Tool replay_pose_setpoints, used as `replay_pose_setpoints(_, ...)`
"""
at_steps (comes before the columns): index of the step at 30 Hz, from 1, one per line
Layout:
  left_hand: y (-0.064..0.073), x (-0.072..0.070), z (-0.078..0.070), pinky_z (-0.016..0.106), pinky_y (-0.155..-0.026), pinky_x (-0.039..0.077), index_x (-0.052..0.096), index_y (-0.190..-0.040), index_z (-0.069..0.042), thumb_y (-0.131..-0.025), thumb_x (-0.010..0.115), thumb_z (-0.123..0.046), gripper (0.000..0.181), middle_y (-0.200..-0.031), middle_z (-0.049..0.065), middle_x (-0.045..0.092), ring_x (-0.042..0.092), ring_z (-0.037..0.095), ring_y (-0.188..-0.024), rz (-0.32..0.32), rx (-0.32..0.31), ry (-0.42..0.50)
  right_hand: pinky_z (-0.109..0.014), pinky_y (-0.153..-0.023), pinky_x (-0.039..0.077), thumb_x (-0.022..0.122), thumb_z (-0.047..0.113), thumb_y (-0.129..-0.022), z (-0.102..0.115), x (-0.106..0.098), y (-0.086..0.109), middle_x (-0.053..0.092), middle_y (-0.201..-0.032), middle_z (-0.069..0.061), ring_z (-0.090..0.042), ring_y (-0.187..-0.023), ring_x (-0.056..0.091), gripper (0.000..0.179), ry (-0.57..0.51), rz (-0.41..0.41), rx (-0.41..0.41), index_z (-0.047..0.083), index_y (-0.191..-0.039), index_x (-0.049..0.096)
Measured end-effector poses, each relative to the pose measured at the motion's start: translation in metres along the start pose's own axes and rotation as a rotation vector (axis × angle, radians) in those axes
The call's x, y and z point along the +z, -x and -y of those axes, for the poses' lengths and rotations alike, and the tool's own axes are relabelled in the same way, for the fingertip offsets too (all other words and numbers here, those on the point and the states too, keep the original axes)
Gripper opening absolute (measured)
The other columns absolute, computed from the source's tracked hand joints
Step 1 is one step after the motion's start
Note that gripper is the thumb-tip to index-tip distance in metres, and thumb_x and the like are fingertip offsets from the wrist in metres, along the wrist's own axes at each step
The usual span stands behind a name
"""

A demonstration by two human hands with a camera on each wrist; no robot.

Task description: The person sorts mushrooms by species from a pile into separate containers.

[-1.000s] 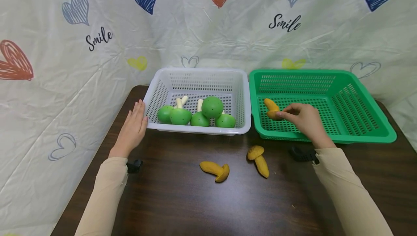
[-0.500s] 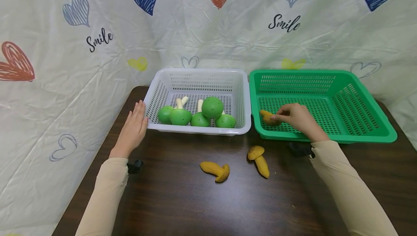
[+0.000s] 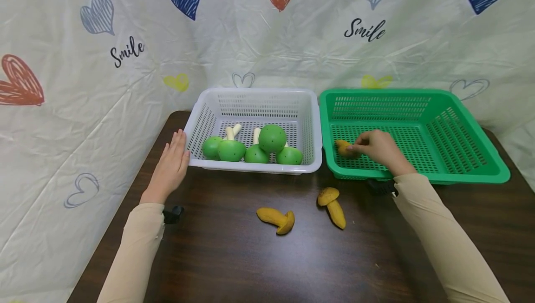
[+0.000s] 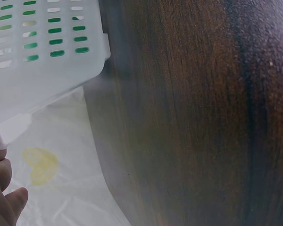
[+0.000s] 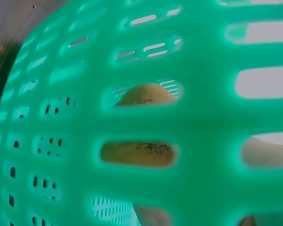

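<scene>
My left hand lies with straight fingers along the left side of the white basket. In the left wrist view its fingertips are right at that basket's rim. Inside the green basket, my right hand pinches a yellow mushroom near the left wall, low over the bottom. In the right wrist view the mushroom shows only through the slots of the green wall. A second yellow mushroom lies on the table, and another mushroom lies closer to the green basket.
Several green-capped mushrooms with white stems sit in the white basket. Both baskets stand side by side at the back of the dark wooden table. A white curtain printed with hearts hangs behind them.
My right hand has shifted slightly left and lowered the mushroom, turning it from tilted upward to lying nearly flat in the green basket. The left hand has stayed in place.
</scene>
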State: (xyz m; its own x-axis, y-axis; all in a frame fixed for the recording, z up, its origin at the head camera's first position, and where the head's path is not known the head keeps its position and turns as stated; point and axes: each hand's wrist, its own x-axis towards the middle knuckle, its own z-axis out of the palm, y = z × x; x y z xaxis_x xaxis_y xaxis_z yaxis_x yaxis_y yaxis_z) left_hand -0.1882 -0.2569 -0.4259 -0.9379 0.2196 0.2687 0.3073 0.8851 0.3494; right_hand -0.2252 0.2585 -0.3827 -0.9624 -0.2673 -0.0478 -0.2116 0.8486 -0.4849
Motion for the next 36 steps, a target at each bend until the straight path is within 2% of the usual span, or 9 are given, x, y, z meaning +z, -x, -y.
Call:
replay_pose_setpoints(9, 0.0, 0.001, 0.0, 0.055, -0.11, 0.015, 0.019, -0.147, 0.007, -0.101, 0.035, -0.02, 0.055, -0.155, 0.019, 0.014, 0.011, 0.031, -0.143, -0.004, -0.001, 0.002, -0.042, -0.063, 0.047, 0.066, 0.019, -0.089, -0.001, 0.0, 0.002, 0.069, -0.084, -0.011, -0.027, -0.077, 0.061, 0.019, -0.036, 0.028, 0.019, 0.0, -0.091, 0.071)
replay_pose_setpoints(21, 0.001, 0.0, 0.0, 0.052, -0.112, 0.011, 0.018, -0.147, 0.007, -0.102, 0.035, -0.021, 0.056, -0.155, 0.019, 0.014, 0.011, 0.032, -0.143, -0.005, 0.003, 0.009, -0.048, -0.071, 0.049, 0.066, 0.018, -0.089, 0.009, -0.003, 0.019, 0.069, -0.092, -0.015, -0.031, -0.084, 0.062, 0.019, -0.102, -0.074, -0.002, 0.001, -0.096, 0.071)
replay_pose_setpoints(29, 0.0, -0.001, -0.001, 0.052, -0.112, 0.012, 0.019, -0.147, 0.007, -0.101, 0.035, -0.02, 0.056, -0.155, 0.019, 0.015, 0.011, 0.031, -0.143, -0.005, 0.005, 0.008, -0.037, -0.064, 0.047, 0.069, 0.02, -0.088, 0.017, -0.005, 0.034, 0.07, -0.089, -0.011, -0.026, -0.08, 0.063, 0.017, -0.118, -0.15, -0.047, 0.005, -0.094, 0.072)
replay_pose_setpoints(36, 0.0, 0.0, -0.001, 0.052, -0.112, 0.011, 0.02, -0.147, 0.007, -0.101, 0.035, -0.021, 0.055, -0.154, 0.019, 0.015, 0.012, 0.032, -0.143, -0.012, 0.008, 0.013, -0.031, -0.061, 0.048, 0.069, 0.016, -0.087, 0.028, -0.006, 0.046, 0.07, -0.089, -0.011, -0.028, -0.079, 0.064, 0.013, -0.116, -0.236, -0.094, 0.004, -0.093, 0.072)
